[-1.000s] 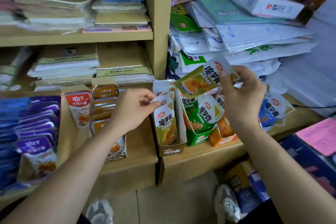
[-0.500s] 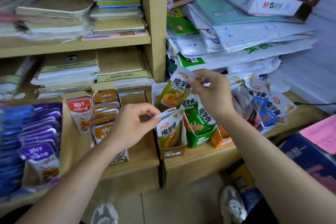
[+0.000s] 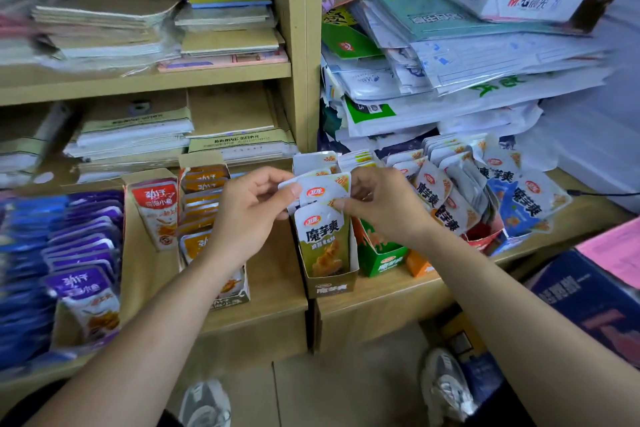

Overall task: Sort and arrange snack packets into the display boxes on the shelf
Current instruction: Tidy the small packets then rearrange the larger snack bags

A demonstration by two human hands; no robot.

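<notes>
Change noted against one second back: the olive-green and white foil snack packet (image 3: pixel 323 187) is no longer up in the air over the green cardboard display box (image 3: pixel 384 258). It now stands upright in the olive-brown cardboard display box (image 3: pixel 332 284), tucked just behind the front packet of the same flavour (image 3: pixel 323 236), with its white top showing above that one. My right hand (image 3: pixel 381 208), which carried it across, pinches its right edge between thumb and forefinger, at the corner where the two packet tops overlap. My left hand (image 3: pixel 256 215) has come off the front packet and pinches the new packet's upper left corner with thumb and fingers. Both hands are therefore grasping, neither released. The box sits at the front edge of the pale wooden shelf (image 3: pixel 277 291), touching the green box on its right. Judgement: this packet is matched to its flavour and nearly seated; what remains is to press it level with the row and let go. The loose heap of mixed packets (image 3: pixel 460 191) leaning to the right of the boxes looks unsorted, so the task appears well short of done.
</notes>
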